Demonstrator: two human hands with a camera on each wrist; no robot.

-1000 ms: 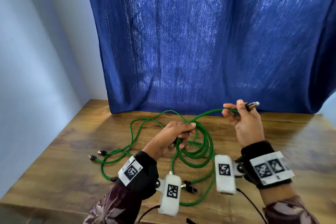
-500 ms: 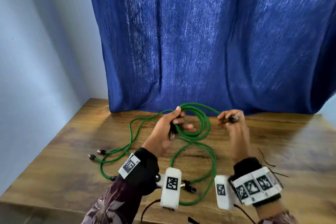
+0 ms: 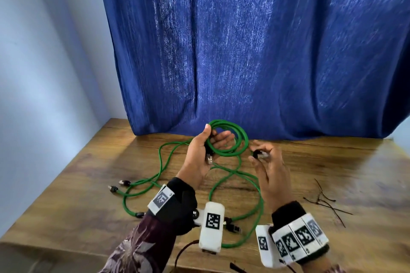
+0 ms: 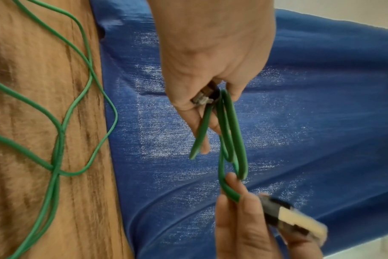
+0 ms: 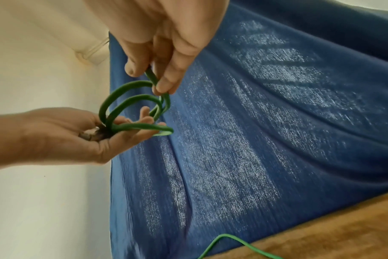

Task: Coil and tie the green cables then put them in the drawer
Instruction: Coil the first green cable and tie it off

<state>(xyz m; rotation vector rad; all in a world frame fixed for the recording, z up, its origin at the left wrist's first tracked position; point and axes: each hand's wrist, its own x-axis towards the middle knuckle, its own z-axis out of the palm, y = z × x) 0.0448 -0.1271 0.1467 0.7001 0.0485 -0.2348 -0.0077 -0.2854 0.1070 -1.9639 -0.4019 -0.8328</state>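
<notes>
My left hand (image 3: 216, 139) holds a small coil of green cable (image 3: 238, 137) above the wooden table (image 3: 84, 186), thumb over the loops, with one plug (image 3: 209, 158) hanging below the palm. The left wrist view shows that hand (image 4: 210, 98) pinching the loops (image 4: 233, 133) and plug together. Just right of the coil, my right hand (image 3: 264, 160) pinches the same cable's free end by its plug (image 3: 261, 154). In the right wrist view the fingers (image 5: 164, 84) grip the cable beside the coil (image 5: 131, 101). More green cables (image 3: 142, 194) lie loose on the table.
A blue curtain (image 3: 244, 51) hangs along the table's back edge and a pale wall stands at the left. Thin black ties (image 3: 326, 201) lie on the table at the right. Cable plugs (image 3: 124, 182) rest near the left. No drawer is in view.
My left hand has lifted the coil up and away from me. The right hand brought the cable's free end leftward, close to the coil, so the loops are smaller and tighter.
</notes>
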